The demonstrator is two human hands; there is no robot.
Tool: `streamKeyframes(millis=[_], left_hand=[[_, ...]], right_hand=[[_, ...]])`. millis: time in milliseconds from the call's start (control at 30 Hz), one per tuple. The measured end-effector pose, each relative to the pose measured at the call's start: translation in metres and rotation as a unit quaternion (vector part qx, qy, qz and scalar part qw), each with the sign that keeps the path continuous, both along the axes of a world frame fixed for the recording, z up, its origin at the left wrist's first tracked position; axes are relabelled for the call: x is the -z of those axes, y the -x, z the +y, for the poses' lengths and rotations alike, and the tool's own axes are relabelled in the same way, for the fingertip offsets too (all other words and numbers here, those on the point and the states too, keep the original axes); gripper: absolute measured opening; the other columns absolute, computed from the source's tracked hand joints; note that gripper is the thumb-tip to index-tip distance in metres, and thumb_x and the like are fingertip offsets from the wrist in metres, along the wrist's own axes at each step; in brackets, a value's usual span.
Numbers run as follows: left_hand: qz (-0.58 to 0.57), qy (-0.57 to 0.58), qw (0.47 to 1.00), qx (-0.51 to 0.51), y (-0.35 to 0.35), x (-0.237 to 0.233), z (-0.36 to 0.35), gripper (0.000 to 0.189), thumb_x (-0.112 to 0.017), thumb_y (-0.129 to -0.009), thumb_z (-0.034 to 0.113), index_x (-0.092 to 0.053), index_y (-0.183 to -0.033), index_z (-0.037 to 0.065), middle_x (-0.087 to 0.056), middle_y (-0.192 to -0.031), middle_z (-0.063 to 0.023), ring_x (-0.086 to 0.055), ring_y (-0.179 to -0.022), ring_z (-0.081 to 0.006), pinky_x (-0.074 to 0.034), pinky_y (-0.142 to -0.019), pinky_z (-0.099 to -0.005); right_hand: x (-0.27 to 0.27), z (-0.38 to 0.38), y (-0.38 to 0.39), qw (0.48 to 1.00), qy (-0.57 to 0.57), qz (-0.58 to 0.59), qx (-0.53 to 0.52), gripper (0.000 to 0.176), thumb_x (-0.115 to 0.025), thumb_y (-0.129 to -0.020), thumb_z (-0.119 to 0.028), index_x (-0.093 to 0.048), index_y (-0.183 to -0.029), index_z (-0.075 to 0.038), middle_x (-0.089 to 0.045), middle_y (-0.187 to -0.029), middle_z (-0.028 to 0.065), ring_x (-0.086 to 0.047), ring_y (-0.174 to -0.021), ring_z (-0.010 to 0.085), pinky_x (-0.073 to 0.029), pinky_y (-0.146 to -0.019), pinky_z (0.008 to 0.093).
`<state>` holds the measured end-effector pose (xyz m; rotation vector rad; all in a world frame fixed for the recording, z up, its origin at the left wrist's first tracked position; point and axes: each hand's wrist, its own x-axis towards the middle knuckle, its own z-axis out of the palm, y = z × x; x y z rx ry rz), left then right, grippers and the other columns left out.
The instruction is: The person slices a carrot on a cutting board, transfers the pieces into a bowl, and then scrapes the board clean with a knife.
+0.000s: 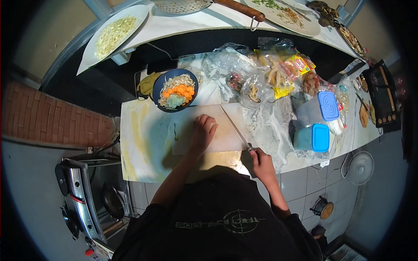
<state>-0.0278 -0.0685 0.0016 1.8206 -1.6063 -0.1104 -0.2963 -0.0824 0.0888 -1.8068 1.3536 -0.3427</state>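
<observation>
A white cutting board (183, 145) lies on the marble-patterned table. My left hand (203, 131) rests on its middle with the fingers curled down; what lies under the fingertips, if anything, is hidden. My right hand (262, 162) is closed around the handle of a long kitchen knife (233, 123) at the board's right side. The blade points away from me, its tip near the board's far edge. A small dark green scrap (176, 132) lies left of my left hand. Beyond the board, a dark blue plate (157, 96) holds bean sprouts, orange carrot slices and something pale green.
Right of the board stand two blue-lidded containers (320, 138). Plastic bags of ingredients (276, 74) crowd the table's back. On the raised shelf are a plate of chopped pale vegetable (141, 15), a wooden-handled strainer (183, 5) and another plate (311, 28). A stove (82, 191) stands lower left.
</observation>
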Motion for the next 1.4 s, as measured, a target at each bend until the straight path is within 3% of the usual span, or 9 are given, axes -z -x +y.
streamKeyframes(millis=[233, 433, 567, 667, 900, 1000, 1167, 1267, 1400], left_hand=[[0.067, 0.049, 0.996, 0.046, -0.025, -0.008, -0.019, 0.015, -0.074, -0.08, 0.005, -0.062, -0.089, 0.004, -0.057, -0.094, -0.0113, -0.057, -0.094, -0.0326, -0.047, -0.084, -0.043], [0.046, 0.017, 0.996, 0.076, -0.03, -0.022, -0.015, 0.007, -0.067, -0.086, 0.006, -0.062, -0.09, 0.004, -0.059, -0.094, -0.0108, -0.058, -0.093, -0.0332, -0.048, -0.082, -0.0419], [0.077, 0.04, 0.996, 0.036, -0.055, -0.056, 0.002, 0.004, -0.065, -0.089, 0.006, -0.063, -0.091, 0.003, -0.062, -0.091, -0.0125, -0.06, -0.091, -0.0351, -0.049, -0.082, -0.0423], [0.109, 0.041, 0.993, -0.015, -0.101, -0.057, 0.016, 0.005, -0.062, -0.091, 0.007, -0.062, -0.092, 0.002, -0.064, -0.092, -0.0138, -0.06, -0.09, -0.0353, -0.048, -0.081, -0.0439], [0.099, 0.033, 0.995, 0.001, -0.177, -0.053, 0.042, 0.009, -0.063, -0.092, 0.009, -0.066, -0.099, 0.003, -0.065, -0.094, -0.0123, -0.06, -0.092, -0.0344, -0.049, -0.084, -0.0422], [0.022, 0.043, 0.999, 0.018, -0.183, -0.058, 0.046, 0.009, -0.066, -0.09, 0.009, -0.066, -0.099, 0.005, -0.064, -0.099, -0.0099, -0.059, -0.097, -0.0326, -0.049, -0.086, -0.0407], [0.026, 0.076, 0.997, 0.003, -0.198, -0.055, 0.035, 0.011, -0.07, -0.088, 0.009, -0.066, -0.098, 0.006, -0.063, -0.098, -0.009, -0.059, -0.095, -0.0307, -0.048, -0.088, -0.04], [0.085, 0.051, 0.995, -0.007, -0.209, -0.062, 0.035, 0.011, -0.07, -0.088, 0.011, -0.065, -0.094, 0.003, -0.064, -0.096, -0.0106, -0.062, -0.09, -0.0291, -0.049, -0.084, -0.0381], [0.104, -0.049, 0.993, -0.038, -0.206, -0.05, 0.061, 0.006, -0.066, -0.089, 0.004, -0.064, -0.095, 0.003, -0.063, -0.094, -0.0114, -0.062, -0.09, -0.0314, -0.05, -0.084, -0.0395]], right_hand=[[-0.009, 0.023, -0.007, 0.998, -0.021, -0.008, 0.053, 0.028, -0.054, -0.102, -0.024, -0.063, -0.096, 0.003, -0.059, -0.065, 0.0249, -0.061, -0.062, 0.0432, -0.045, -0.058, 0.0454], [-0.003, 0.041, -0.018, 0.997, -0.019, -0.026, 0.076, 0.031, -0.053, -0.103, -0.026, -0.063, -0.096, 0.003, -0.058, -0.063, 0.0213, -0.055, -0.054, 0.0331, -0.043, -0.056, 0.0415], [-0.003, 0.05, -0.03, 0.994, -0.045, -0.032, 0.095, 0.032, -0.052, -0.104, -0.026, -0.063, -0.095, 0.003, -0.057, -0.063, 0.0203, -0.055, -0.054, 0.0331, -0.043, -0.056, 0.041], [0.002, 0.053, -0.041, 0.994, -0.04, -0.038, 0.095, 0.032, -0.052, -0.104, -0.026, -0.062, -0.095, 0.003, -0.055, -0.061, 0.0185, -0.053, -0.052, 0.0289, -0.041, -0.055, 0.0395], [0.019, 0.056, -0.059, 0.99, -0.029, -0.08, 0.111, 0.033, -0.052, -0.104, -0.027, -0.062, -0.091, 0.002, -0.05, -0.057, 0.0071, -0.043, -0.053, 0.0106, -0.035, -0.049, 0.0334], [0.029, 0.055, -0.065, 0.988, -0.042, -0.092, 0.115, 0.033, -0.052, -0.104, -0.027, -0.062, -0.091, 0.002, -0.051, -0.057, 0.0072, -0.046, -0.053, 0.0109, -0.037, -0.049, 0.033], [0.025, 0.055, -0.086, 0.99, -0.054, -0.086, 0.101, 0.034, -0.052, -0.104, -0.028, -0.061, -0.091, 0.001, -0.051, -0.058, 0.0076, -0.048, -0.053, 0.0124, -0.039, -0.051, 0.0319], [0.02, 0.054, -0.093, 0.988, -0.071, -0.103, 0.09, 0.032, -0.05, -0.106, -0.026, -0.058, -0.088, -0.001, -0.046, -0.06, -0.0024, -0.041, -0.055, 0.005, -0.034, -0.049, 0.0256], [0.021, 0.055, -0.09, 0.98, -0.101, -0.113, 0.127, 0.035, -0.049, -0.107, -0.03, -0.058, -0.087, -0.003, -0.046, -0.063, -0.0043, -0.041, -0.056, 0.0042, -0.032, -0.05, 0.0246]])
